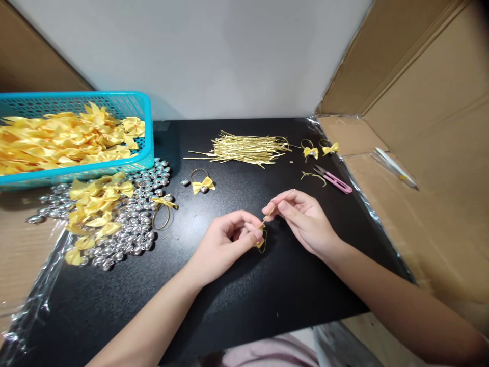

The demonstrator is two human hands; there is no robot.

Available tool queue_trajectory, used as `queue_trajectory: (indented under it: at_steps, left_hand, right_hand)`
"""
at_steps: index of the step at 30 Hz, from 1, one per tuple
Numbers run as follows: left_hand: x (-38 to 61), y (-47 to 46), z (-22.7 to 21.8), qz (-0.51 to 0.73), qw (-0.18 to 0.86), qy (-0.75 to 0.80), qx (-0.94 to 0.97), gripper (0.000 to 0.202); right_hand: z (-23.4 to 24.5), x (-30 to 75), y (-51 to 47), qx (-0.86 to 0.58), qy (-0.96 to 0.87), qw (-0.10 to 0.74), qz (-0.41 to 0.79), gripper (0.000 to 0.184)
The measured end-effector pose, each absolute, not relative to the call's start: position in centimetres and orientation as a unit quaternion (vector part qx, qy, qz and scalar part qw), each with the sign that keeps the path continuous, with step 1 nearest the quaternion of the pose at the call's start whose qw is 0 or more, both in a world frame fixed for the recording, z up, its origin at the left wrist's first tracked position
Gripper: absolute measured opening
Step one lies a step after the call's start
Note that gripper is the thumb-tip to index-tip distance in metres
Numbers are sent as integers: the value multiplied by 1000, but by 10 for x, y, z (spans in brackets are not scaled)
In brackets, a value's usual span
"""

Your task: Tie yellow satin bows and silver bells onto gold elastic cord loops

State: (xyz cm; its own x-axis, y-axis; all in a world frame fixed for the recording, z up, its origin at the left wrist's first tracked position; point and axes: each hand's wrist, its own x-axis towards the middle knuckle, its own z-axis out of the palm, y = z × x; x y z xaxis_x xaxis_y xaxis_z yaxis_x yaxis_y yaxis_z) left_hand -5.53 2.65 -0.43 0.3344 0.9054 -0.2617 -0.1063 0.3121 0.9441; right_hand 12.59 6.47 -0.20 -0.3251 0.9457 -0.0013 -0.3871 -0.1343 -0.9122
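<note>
At the clock's centre, over the desk (214,306), the left hand's (229,244) fingers pinched what looked like a yellow bow (260,242), mostly hidden, while the right hand's (305,219) fingers grasped a thin gold tie (272,210) there. Good work seemed to need a steady left pinch and light, even tension from the right, avoiding kinks. Pink snips (333,180) lay at two o'clock, spare ties (250,149) at twelve.
</note>
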Motion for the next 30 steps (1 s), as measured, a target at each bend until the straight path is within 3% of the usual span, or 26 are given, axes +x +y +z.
queue_trajectory:
  at_steps: [12,18,22,30]
  left_hand:
    - [-55,26,0,364,652,462,479,25]
    - [-54,25,1,377,652,462,468,30]
    - [-54,25,4,395,656,451,458,27]
    - [-55,24,6,393,676,426,455,24]
  right_hand:
    - [7,130,66,-297,-436,499,687,14]
    - [11,131,67,-337,-437,501,666,26]
    - [8,131,68,-338,-445,513,652,22]
    - [3,132,69,-378,-439,475,663,24]
